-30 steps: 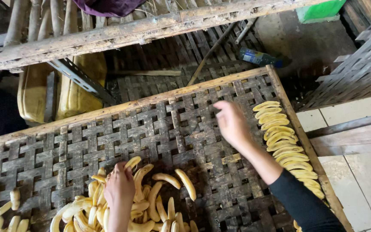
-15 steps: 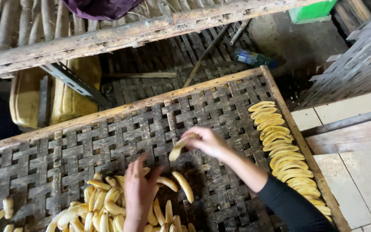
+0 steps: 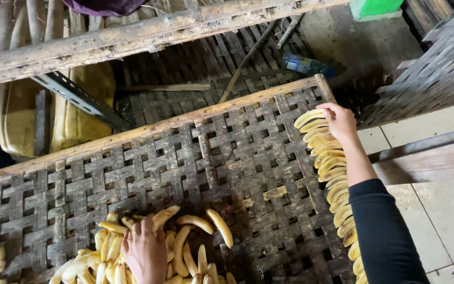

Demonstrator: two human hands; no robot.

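Observation:
A heap of peeled yellow bananas (image 3: 190, 247) lies at the near edge of a woven bamboo tray (image 3: 227, 152). My left hand (image 3: 145, 253) rests palm down on the heap, fingers slightly apart on the fruit. Along the tray's right edge runs a neat row of peeled bananas (image 3: 332, 173). My right hand (image 3: 338, 120), in a black sleeve, is at the far end of that row, its fingers closed on the topmost banana (image 3: 308, 117).
A wooden beam (image 3: 132, 37) crosses above the tray's far side. Beneath it sit yellow sacks (image 3: 80, 121), a metal angle bar (image 3: 74, 94) and a plastic bottle (image 3: 303, 64). Another woven rack (image 3: 432, 73) leans at the right, beside a tiled floor (image 3: 442, 200).
My right hand carried a peeled banana from the middle of the tray to the far end of the right-hand row. My left hand stayed on the heap, shifting slightly.

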